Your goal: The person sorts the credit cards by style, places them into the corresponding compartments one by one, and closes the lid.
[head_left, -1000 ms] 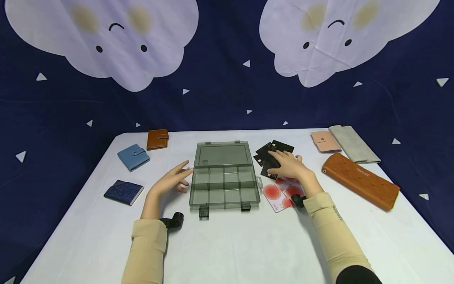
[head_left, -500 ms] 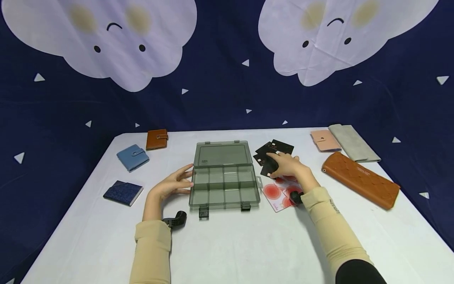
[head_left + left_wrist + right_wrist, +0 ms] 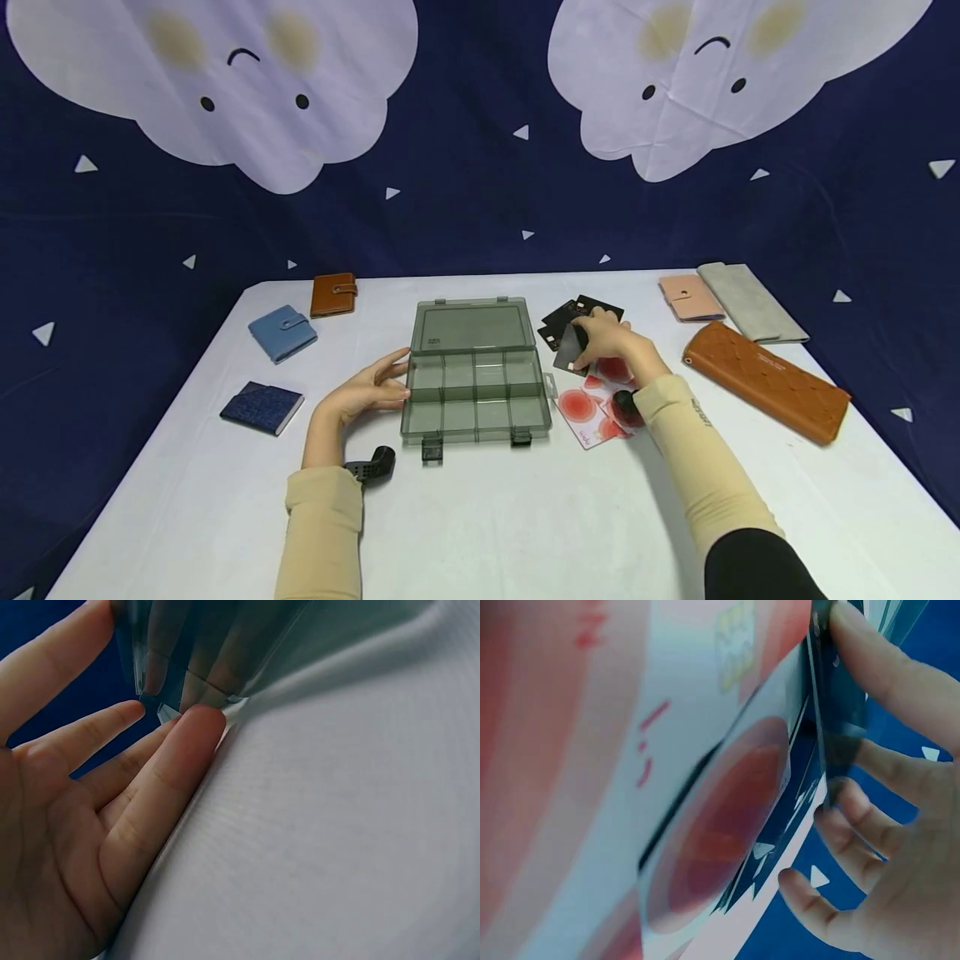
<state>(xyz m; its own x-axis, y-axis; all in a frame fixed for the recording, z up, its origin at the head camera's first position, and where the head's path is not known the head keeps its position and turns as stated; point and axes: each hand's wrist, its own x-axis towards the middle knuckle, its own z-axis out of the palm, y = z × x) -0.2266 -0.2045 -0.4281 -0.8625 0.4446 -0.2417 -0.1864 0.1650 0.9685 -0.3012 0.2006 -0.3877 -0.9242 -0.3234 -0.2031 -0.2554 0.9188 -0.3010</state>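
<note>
The organiser box (image 3: 474,375) is smoky, translucent, glossy plastic. The bench (image 3: 525,517) wears smooth, matt white cloth. The long wallet (image 3: 765,381) looks like quilted tan leather.

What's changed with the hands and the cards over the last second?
The right hand curled its fingers round a dark card and tipped it up off the pile of black cards; earlier it lay flat on them. The left hand moved right until its fingertips touched the grey compartment box. The box, the red-dotted cards and the wallets stayed put.
</note>
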